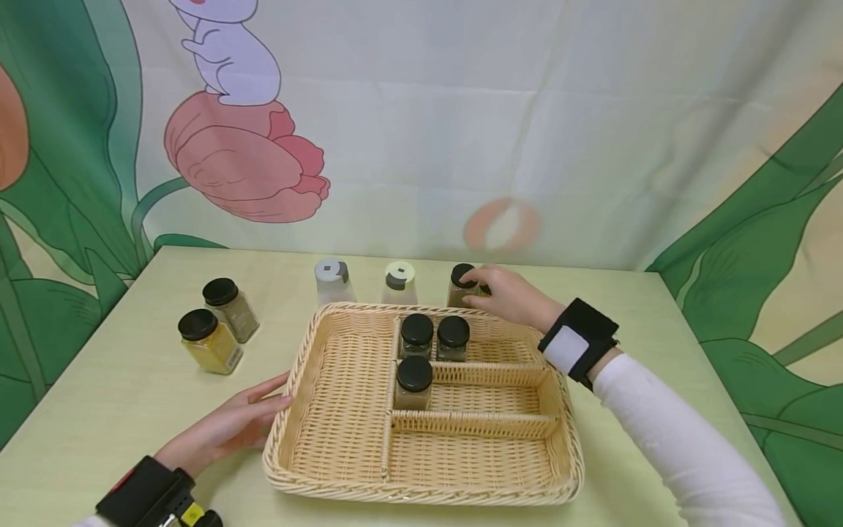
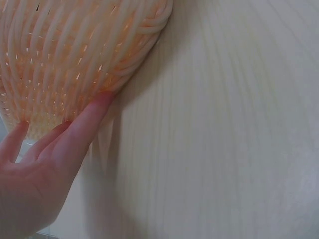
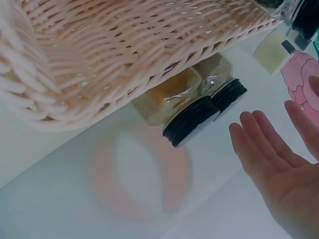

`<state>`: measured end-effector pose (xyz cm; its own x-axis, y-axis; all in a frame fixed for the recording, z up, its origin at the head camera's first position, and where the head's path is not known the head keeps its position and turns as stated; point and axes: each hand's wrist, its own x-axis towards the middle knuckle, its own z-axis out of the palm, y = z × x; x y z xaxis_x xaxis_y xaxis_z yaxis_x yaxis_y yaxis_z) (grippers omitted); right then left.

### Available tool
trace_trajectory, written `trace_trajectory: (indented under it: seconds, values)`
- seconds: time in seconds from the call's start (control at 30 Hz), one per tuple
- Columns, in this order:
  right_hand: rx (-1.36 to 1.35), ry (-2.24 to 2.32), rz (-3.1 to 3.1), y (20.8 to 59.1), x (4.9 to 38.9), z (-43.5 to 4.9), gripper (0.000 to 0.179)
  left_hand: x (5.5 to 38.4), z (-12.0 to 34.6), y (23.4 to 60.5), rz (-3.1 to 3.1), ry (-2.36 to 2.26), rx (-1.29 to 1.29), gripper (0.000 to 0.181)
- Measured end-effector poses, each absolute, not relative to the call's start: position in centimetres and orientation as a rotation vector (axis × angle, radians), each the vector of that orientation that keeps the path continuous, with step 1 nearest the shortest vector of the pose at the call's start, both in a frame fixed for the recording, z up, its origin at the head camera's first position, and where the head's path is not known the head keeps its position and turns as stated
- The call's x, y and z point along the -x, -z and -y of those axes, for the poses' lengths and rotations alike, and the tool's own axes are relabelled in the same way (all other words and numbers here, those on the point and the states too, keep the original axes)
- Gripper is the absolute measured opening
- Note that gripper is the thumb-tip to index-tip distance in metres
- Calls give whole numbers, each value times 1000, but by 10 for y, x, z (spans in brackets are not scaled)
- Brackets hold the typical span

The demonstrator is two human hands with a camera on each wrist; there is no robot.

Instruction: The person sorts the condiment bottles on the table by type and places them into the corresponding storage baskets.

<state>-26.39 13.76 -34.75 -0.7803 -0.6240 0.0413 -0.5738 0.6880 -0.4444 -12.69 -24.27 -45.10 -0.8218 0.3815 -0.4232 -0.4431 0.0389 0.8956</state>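
The left hand (image 1: 242, 421), fingers extended, touches the wicker basket (image 1: 421, 495) at its left side; the right hand (image 1: 512, 294), fingers parted, empty, is near two black-lidded jars (image 3: 180, 94) behind it

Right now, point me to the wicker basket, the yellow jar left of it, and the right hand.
Wicker basket (image 1: 339, 406): head view, left compartment's bare floor.
Yellow jar (image 1: 214, 352): head view, body below the lid.
Right hand (image 1: 511, 295): head view, back of the hand.
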Motion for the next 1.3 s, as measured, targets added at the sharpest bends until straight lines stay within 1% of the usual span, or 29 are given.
trace_trajectory:
  seconds: [0.37, 0.8, 1.13, 1.3]
  values:
    - [930, 706, -2803, 344, 280, -142, 34, 127, 243, 451, -1748, -1841, 68, 68]
    - [817, 712, -2826, 350, 292, -153, 34, 128, 243, 451, -1749, -1843, 56, 67]
    - [857, 727, -2851, 357, 295, -159, 36, 127, 242, 452, -1763, -1833, 82, 68]
    - [845, 746, -2835, 363, 297, -160, 41, 128, 242, 452, -1761, -1836, 76, 67]
